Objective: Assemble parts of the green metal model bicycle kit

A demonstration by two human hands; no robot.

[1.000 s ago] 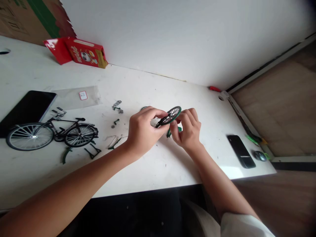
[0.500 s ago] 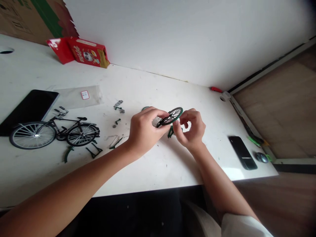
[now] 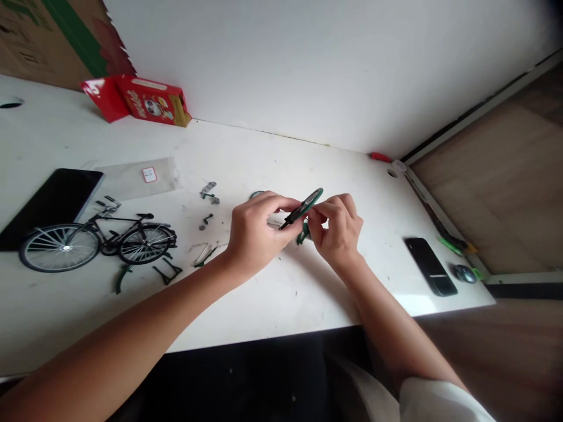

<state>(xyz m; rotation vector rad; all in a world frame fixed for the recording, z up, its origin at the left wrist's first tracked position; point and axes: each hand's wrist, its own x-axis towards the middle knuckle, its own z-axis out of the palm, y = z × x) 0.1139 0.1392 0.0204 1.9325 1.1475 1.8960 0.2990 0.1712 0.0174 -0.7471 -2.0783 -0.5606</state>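
Note:
Pinched between the thumb and fingers of my left hand (image 3: 259, 231) is a small model bicycle wheel (image 3: 311, 200), green-rimmed with a dark part attached at its lower left. It is seen nearly edge-on above the table. My right hand (image 3: 338, 227) is closed, its fingertips pressed together against the wheel's near side; what they pinch, if anything, is hidden. Below the hands lies a green part (image 3: 303, 233), partly covered. Another green wheel (image 3: 257, 194) shows behind my left hand.
On the left are an assembled black model bicycle (image 3: 105, 237), a black tablet-like slab (image 3: 48, 202) and a clear bag (image 3: 136, 177). Small loose parts (image 3: 210, 192) and a green fender (image 3: 121, 278) lie nearby. A red box (image 3: 153, 102) stands behind; a phone (image 3: 431, 266) lies right.
The wheel has turned from a slanted view to nearly edge-on. My right hand's fingers have closed and moved in against it. The camera view has shifted slightly.

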